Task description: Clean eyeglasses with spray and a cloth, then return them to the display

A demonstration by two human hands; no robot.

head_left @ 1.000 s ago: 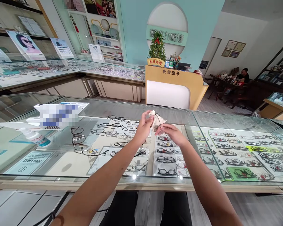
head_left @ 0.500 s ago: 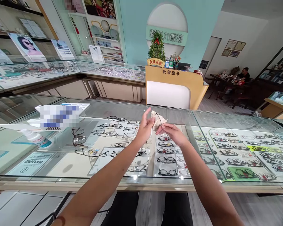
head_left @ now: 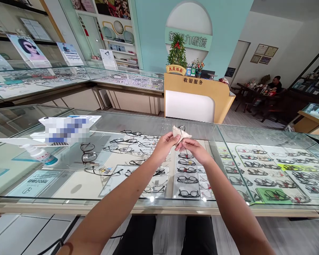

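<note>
Above the glass counter, my left hand [head_left: 166, 143] pinches a pale cloth [head_left: 184, 134] that is folded over a pair of dark-framed eyeglasses [head_left: 181, 128]. Part of the rim shows above the cloth; the rest is covered. My right hand [head_left: 193, 146] is closed at the lower edge of the cloth, fingers bent round the eyeglasses, with a thin dark temple hanging below. Directly under my hands, rows of spectacle frames [head_left: 187, 180] lie inside the case.
A white spray bottle [head_left: 41, 155] lies tilted on the counter at left, by a white box [head_left: 66, 131]. More eyeglasses [head_left: 89, 157] lie nearby. The glass counter's front edge [head_left: 117, 209] runs before me. Beyond stand a cashier desk [head_left: 199, 83] and a seated person [head_left: 275, 83].
My left hand's raised fingers have come down and closed on the cloth. The cloth has shifted slightly right, and a rim of the eyeglasses now shows above it. My right hand stays nearly in place.
</note>
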